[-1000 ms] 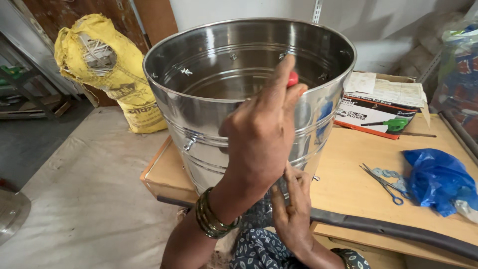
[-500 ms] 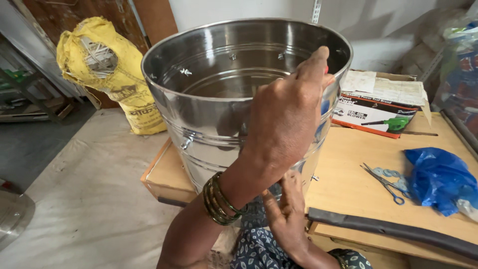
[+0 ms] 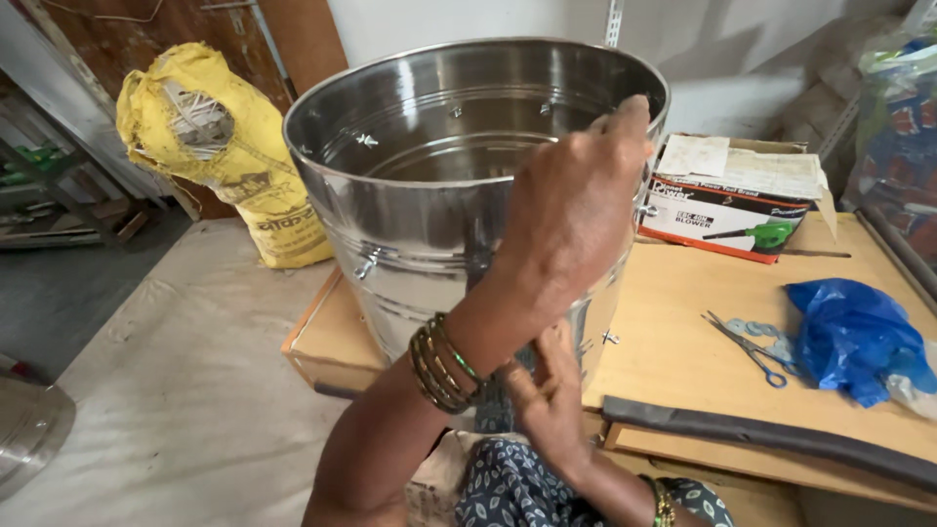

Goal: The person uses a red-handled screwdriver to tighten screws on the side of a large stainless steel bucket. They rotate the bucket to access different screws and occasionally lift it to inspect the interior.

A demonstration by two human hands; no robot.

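Observation:
A large shiny steel drum [image 3: 410, 224] stands open-topped on a low wooden board [image 3: 683, 332]; small bolts stick through its wall. My left hand [image 3: 576, 205], bangles on the wrist, is raised to the drum's near right rim with its fingers closed; what they hold is hidden now. Lower down, my right hand [image 3: 551, 400] rests against the outside of the drum's wall, fingers pointing up. My left forearm partly covers it, so its grip is unclear.
A yellow sack [image 3: 224, 146] leans behind the drum at the left. On the board to the right lie a cardboard box [image 3: 732, 205], scissors [image 3: 747, 346], a blue plastic bag [image 3: 854, 337] and a dark rubber strip [image 3: 761, 439]. Another metal vessel [image 3: 29, 429] shows at the lower left.
My left hand has slid to the right along the rim. The small red thing seen at its fingertips earlier is now out of sight. The right hand stays low on the wall.

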